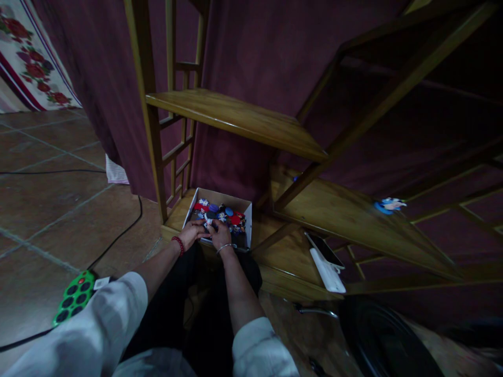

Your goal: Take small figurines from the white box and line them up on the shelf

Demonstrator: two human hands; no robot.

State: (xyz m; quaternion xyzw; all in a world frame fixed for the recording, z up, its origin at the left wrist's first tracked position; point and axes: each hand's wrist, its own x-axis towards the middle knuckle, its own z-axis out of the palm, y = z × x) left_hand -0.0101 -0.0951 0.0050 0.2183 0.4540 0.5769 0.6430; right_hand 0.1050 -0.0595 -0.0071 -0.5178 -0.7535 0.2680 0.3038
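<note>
A white open box [248,222] stands on the lowest wooden shelf and holds several small figurines in red, blue, white and black. My left hand [192,233], with a red bead bracelet at the wrist, reaches over the near left edge of the box. Beside it, my right hand [220,234], with a silver bangle, is over the box's near side. The fingertips of both hands meet around a small white and dark figurine [208,222]. Its lower part is hidden by the fingers.
A wooden shelf board [236,118] juts out above the box. Right of it lie a dark phone [324,248] and a white object [327,272]. A blue and white figurine [389,205] stands on another shelf. A green power strip [74,297] with cables lies on the floor.
</note>
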